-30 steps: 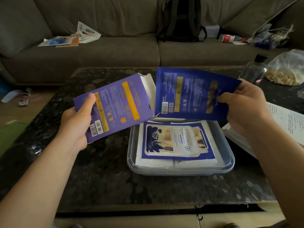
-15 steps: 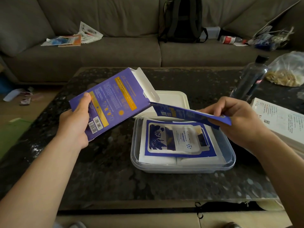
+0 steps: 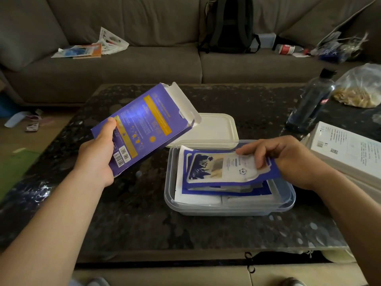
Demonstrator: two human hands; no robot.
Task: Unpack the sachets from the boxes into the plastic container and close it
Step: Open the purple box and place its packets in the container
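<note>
the left hand [image 3: 97, 159] grips the open purple box [image 3: 144, 126], tilted above the counter [image 3: 144, 213]. the right hand [image 3: 288, 159] fingers [image 3: 247, 150] pinch a blue sachet [image 3: 222, 170] atop the stack inside the clear plastic container [image 3: 226, 209]; its white lid [image 3: 214, 126] lies behind.

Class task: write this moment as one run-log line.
left hand: holds open purple cardboard box | right hand: lays blue-white sachet into clear plastic container | white lid: off, behind

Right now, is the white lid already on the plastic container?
No, the white lid lies on the table behind the open plastic container, while the right hand lowers a sachet in.
</note>
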